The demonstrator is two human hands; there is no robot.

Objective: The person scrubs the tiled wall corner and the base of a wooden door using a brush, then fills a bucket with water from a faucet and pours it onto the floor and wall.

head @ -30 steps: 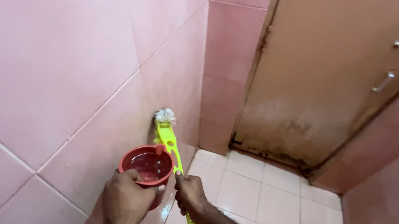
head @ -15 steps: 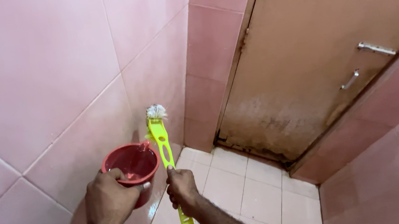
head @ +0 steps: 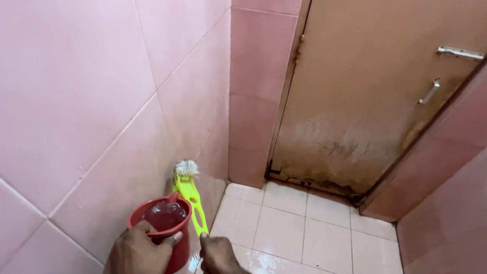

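Hands at work in a narrow pink-tiled bathroom corner, seen from above. The left hand [head: 139, 261] is wrapped around a red mug [head: 165, 224] holding water, fingers curled over its near rim, the mug held upright just beside the left wall [head: 56, 108]. The right hand [head: 219, 266] is clenched around the shaft of a yellow-green long-handled brush [head: 192, 204], whose white bristle head [head: 185, 168] touches the wall tile just above the mug. To scrub well here, it seems wise to keep the bristles pressed flat against the tile, move along the grout lines, and tip the mug only slightly so water runs onto the brushed patch rather than spilling down the wrist. Space is tight: the wall stands close on the left, the corner lies just ahead, and a stained brown door [head: 389, 68] with a metal latch [head: 459, 52] closes off the far side. Open room lies to the right and downward, over the pale floor tiles [head: 311, 237], which look wet and possibly slippery near the hands.
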